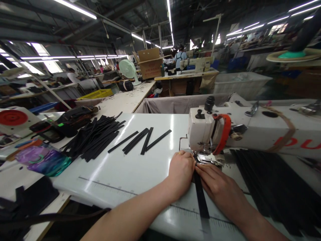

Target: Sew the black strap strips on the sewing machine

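Observation:
A black fabric strip runs from the sewing machine's needle area toward me across the pale table. My left hand is closed at the strip's far end, its fingers curled right beside the presser foot. On the strip's right edge, my right hand has its fingers pressed together near the metal guide. The white sewing machine stands over both hands, with an orange band on its head. The needle itself is hidden from me. Several loose black strips lie to the left of my hands.
A large heap of black strips covers the table's left side. More long black pieces lie right of my right hand. A purple and teal pouch sits at the left edge. Beyond stand a green fan and a cardboard box.

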A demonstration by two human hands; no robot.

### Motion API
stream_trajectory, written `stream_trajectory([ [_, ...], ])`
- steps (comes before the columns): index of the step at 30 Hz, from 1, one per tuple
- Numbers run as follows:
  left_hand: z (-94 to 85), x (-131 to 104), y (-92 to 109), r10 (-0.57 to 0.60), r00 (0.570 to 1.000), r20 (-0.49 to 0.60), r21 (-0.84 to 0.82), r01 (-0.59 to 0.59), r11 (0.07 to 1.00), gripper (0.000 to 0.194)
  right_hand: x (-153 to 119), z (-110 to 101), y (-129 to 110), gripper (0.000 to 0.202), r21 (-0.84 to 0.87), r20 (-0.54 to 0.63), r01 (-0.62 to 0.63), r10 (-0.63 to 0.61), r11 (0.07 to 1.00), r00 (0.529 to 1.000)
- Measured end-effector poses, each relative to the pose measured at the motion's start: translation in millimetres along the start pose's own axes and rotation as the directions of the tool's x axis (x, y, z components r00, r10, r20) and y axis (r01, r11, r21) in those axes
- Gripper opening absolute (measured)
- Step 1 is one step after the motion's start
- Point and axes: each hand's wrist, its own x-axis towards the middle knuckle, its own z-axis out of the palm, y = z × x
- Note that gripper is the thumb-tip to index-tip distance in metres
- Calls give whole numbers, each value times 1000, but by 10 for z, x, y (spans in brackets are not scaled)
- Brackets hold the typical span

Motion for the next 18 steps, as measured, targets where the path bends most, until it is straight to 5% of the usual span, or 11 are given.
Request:
stream_trajectory([
  [8,61,-19,-91,10,992,-124,-281,-44,959,21,-42,41,115,31,75,62,-50,46,996,997],
  [18,44,-21,-102,-1,992,-123,-324,-40,945,19,-67,-94,131,26,269,33,-72,66,960,997],
])
